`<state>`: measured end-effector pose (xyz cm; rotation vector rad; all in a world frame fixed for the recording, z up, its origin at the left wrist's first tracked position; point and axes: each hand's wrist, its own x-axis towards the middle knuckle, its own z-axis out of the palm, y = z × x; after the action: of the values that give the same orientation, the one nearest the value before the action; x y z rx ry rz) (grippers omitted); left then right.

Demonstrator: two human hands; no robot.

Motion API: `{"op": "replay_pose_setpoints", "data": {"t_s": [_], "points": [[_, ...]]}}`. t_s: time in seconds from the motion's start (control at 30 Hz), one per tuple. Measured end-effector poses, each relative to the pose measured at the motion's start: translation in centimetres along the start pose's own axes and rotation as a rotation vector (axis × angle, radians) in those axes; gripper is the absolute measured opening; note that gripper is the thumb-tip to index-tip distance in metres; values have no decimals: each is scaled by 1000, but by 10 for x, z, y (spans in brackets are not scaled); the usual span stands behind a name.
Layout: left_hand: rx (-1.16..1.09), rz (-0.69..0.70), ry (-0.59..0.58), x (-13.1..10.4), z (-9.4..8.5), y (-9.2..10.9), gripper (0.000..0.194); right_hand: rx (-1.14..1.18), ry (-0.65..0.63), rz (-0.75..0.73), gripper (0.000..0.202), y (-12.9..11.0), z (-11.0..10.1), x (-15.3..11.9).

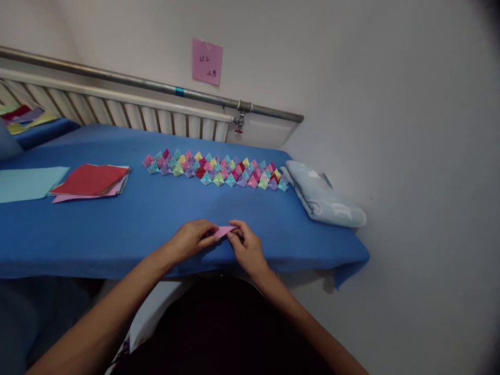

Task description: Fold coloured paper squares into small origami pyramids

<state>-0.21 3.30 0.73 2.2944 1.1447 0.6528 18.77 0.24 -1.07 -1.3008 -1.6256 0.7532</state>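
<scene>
A small folded piece of pink paper [223, 231] is held between my two hands, just above the front part of the blue-covered table [164, 219]. My left hand [195, 237] pinches its left end between thumb and fingers. At the right end, my right hand [246, 245] grips it with thumb and fingertips. The fingers cover part of the paper, so its full shape is hidden. Beyond my hands, several rows of small folded paper shapes [230, 179] in pink, blue, purple, yellow and red stand on the cloth.
Left of my hands lies a stack of coloured paper [89, 179], red on top, beside light blue sheets [27, 182]. A folded pale blue cloth [324, 198] rests at the right end. Behind run a radiator [156, 117], a metal pipe [136, 80] and a wall with a pink note [207, 61].
</scene>
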Motion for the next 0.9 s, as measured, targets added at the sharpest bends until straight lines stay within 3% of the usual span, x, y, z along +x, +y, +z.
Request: {"op": "replay_pose_setpoints", "data": {"t_s": [0.9], "points": [[-17,3,12,-1,0,2,30,-24,37,55,27,-3,2,4]]}}
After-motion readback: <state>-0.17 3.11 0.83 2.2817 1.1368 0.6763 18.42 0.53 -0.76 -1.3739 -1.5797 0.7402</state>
